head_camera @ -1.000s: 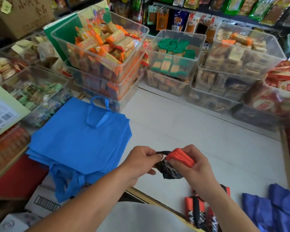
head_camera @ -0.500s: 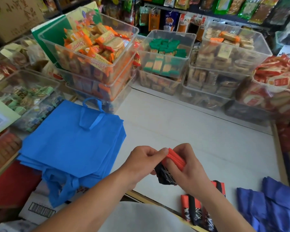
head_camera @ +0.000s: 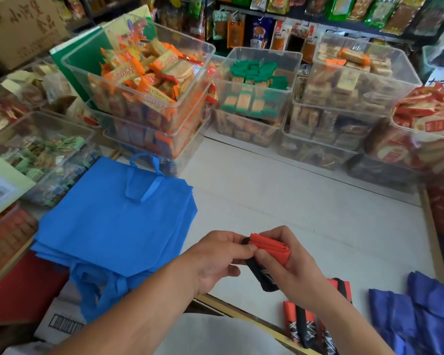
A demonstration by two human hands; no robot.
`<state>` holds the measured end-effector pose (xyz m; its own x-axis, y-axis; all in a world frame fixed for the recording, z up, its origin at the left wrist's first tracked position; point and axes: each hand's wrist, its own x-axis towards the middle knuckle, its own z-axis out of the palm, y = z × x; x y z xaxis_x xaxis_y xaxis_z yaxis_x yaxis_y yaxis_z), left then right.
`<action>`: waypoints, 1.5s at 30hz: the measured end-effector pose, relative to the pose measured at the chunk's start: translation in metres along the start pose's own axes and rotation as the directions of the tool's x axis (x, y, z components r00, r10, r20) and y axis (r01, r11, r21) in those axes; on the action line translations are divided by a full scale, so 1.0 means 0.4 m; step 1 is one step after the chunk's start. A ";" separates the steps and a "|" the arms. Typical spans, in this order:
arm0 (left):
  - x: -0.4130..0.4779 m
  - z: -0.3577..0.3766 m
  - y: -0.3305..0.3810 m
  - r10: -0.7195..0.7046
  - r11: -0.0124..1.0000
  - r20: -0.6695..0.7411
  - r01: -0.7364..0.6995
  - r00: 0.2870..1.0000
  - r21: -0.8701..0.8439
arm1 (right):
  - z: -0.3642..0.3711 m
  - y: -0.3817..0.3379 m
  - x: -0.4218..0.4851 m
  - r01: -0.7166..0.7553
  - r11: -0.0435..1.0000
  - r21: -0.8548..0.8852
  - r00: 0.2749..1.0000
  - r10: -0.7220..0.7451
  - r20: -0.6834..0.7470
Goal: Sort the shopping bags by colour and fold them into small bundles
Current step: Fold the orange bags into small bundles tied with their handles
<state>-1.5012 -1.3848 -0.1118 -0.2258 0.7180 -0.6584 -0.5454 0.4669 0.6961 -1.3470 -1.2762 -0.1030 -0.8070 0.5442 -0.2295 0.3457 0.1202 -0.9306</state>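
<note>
Gripping with left hand point(head_camera: 215, 257) and right hand point(head_camera: 292, 272), both curled round a half-rolled red-and-black shopping bag point(head_camera: 271, 248) just above the bench point(head_camera: 292, 201). Probably light, soft, springy; best pinched across the folds. Near the right wrist, finished bundles point(head_camera: 305, 326).

One wide-angle view from the person's head faces forward and down across the white counter point(head_camera: 280, 201). The left hand point(head_camera: 215, 262) and right hand point(head_camera: 295, 275) sit close below it at the near edge; clear snack bins point(head_camera: 291, 73) line the far edge.
</note>
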 end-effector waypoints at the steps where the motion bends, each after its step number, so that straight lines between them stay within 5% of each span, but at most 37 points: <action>1: 0.001 0.001 -0.001 0.012 1.000 -0.032 -0.011 0.999 0.024 | 0.003 -0.001 0.000 0.005 1.000 -0.014 1.000 -0.005 -0.003; 8: 0.012 0.009 -0.028 0.330 0.875 -0.251 -0.195 0.910 0.442 | 0.023 0.040 0.019 0.079 0.986 -0.148 0.997 -0.078 0.013; 13: 0.012 0.000 -0.001 0.036 0.997 -0.029 -0.038 0.999 -0.065 | 0.005 0.061 0.038 0.150 0.956 -0.253 0.982 -0.173 -0.072; 22: 0.044 -0.004 -0.001 -0.117 0.990 -0.032 0.114 0.993 -0.083 | -0.016 0.058 0.046 0.068 0.977 -0.202 0.996 -0.056 0.062; 25: 0.058 0.008 -0.005 -0.031 0.987 -0.141 0.053 0.990 0.152 | -0.021 0.077 0.036 0.049 0.963 -0.266 0.994 -0.022 0.106; 28: 0.063 0.039 -0.006 0.151 0.866 -0.225 -0.020 0.963 0.499 | -0.030 0.092 0.042 -0.013 0.947 -0.320 0.989 0.059 0.134; 32: 0.068 0.068 0.000 0.288 0.772 -0.157 -0.132 0.945 0.622 | -0.056 0.074 0.065 -0.069 0.929 -0.363 0.980 0.132 0.152; 36: 0.086 0.041 0.008 0.261 0.837 -0.139 -0.153 0.955 0.526 | -0.071 0.061 0.054 -0.231 0.972 -0.044 0.972 0.232 0.024; 41: 0.073 0.030 0.015 0.290 0.871 -0.020 -0.255 0.957 0.421 | -0.046 0.077 0.037 -0.182 0.921 0.345 0.960 0.243 -0.141; 45: 0.067 0.029 0.005 0.334 0.898 -0.078 -0.292 0.939 0.330 | -0.028 0.071 0.045 -0.171 0.892 0.418 0.955 0.255 -0.154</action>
<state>-1.4990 -1.3586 -0.1249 -0.4571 0.7903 -0.4081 -0.1578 0.3795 0.9116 -1.3463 -1.2537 -0.1302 -0.6088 0.6778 -0.4122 0.2462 -0.3324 -0.9104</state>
